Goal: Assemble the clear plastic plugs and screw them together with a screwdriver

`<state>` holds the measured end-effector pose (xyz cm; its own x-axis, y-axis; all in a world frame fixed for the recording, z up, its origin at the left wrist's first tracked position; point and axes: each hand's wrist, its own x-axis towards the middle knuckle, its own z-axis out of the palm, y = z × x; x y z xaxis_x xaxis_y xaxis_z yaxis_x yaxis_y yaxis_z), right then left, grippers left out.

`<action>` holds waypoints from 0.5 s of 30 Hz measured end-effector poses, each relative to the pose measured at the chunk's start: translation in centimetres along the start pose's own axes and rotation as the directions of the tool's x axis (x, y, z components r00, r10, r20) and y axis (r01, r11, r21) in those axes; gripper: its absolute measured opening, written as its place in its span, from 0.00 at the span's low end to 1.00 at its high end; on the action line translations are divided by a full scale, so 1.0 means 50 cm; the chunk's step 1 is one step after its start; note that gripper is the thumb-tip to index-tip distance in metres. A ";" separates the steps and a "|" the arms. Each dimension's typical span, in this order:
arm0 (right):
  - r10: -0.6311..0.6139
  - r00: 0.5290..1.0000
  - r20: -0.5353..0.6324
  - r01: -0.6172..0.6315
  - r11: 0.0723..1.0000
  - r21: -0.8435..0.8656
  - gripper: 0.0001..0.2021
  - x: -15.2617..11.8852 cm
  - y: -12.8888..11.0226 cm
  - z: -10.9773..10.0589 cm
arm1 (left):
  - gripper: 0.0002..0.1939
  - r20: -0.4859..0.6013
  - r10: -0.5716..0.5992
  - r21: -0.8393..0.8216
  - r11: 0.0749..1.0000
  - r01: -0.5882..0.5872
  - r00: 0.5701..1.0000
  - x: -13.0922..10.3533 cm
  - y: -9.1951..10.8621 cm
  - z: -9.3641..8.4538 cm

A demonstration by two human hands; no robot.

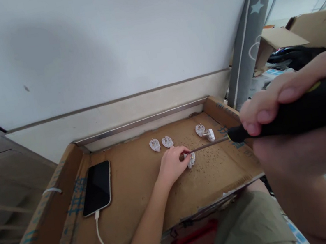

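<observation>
My right hand (pixel 299 116) is wrapped round the black handle of a screwdriver (pixel 276 126), close to the camera. Its thin shaft points left, and the tip reaches the fingers of my left hand (pixel 174 163). Those fingers are closed on a small clear-and-white plug (pixel 191 160) with metal pins, held low over the cardboard surface; the exact contact of tip and plug is partly hidden by the fingers. Two similar plugs (pixel 167 141) lie pins up behind my left hand. Another pair of plugs (pixel 200 130) sits further right, one of them on its side.
The cardboard tray (pixel 136 184) has raised sides and many small dark specks or holes. A phone (pixel 97 188) with a white cable (pixel 103 240) lies at its left. A pale wall (pixel 106 44) rises behind; an open cardboard box (pixel 283 37) stands at the right.
</observation>
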<state>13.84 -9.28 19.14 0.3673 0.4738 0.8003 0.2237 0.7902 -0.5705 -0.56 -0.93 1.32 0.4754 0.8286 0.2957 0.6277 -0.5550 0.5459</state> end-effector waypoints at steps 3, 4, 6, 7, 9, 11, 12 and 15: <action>0.031 0.988 -0.153 -0.014 0.994 0.112 0.18 -0.001 0.010 0.015 | 0.06 0.019 -0.009 0.003 1.000 0.009 1.000 -0.001 0.000 0.001; 0.037 0.990 -0.138 -0.020 0.993 0.119 0.18 -0.001 0.013 0.018 | 0.06 0.024 -0.011 0.003 1.000 0.011 1.000 -0.001 0.000 0.001; 0.012 0.989 -0.145 0.006 0.993 0.118 0.18 -0.003 0.015 0.024 | 0.06 0.031 -0.013 0.006 1.000 0.013 0.999 -0.001 0.001 0.002; -0.007 0.987 -0.160 0.026 0.993 0.119 0.18 -0.004 0.016 0.027 | 0.06 0.032 -0.013 0.010 1.000 0.013 0.999 -0.001 0.002 0.002; -0.026 0.985 -0.168 0.046 0.992 0.118 0.17 -0.006 0.016 0.034 | 0.05 0.030 -0.015 0.013 1.000 0.015 0.999 -0.001 0.004 0.003; -0.041 0.979 -0.200 0.061 0.994 0.095 0.16 -0.008 0.016 0.043 | 0.05 0.031 -0.019 0.007 1.000 0.019 0.999 0.000 0.006 0.003; -0.048 0.975 -0.216 0.066 0.995 0.074 0.15 -0.008 0.016 0.048 | 0.05 0.033 -0.024 0.002 1.000 0.024 0.999 0.000 0.006 0.004; -0.059 0.963 -0.264 0.073 0.997 0.040 0.13 -0.003 0.021 0.054 | 0.05 0.033 -0.042 -0.014 0.999 0.042 0.999 0.000 0.005 0.006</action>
<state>11.56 -7.49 18.93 0.5784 0.3067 0.7559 0.2135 0.8374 -0.5032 -0.21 -1.11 1.20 0.4691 0.8480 0.2465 0.6387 -0.5186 0.5685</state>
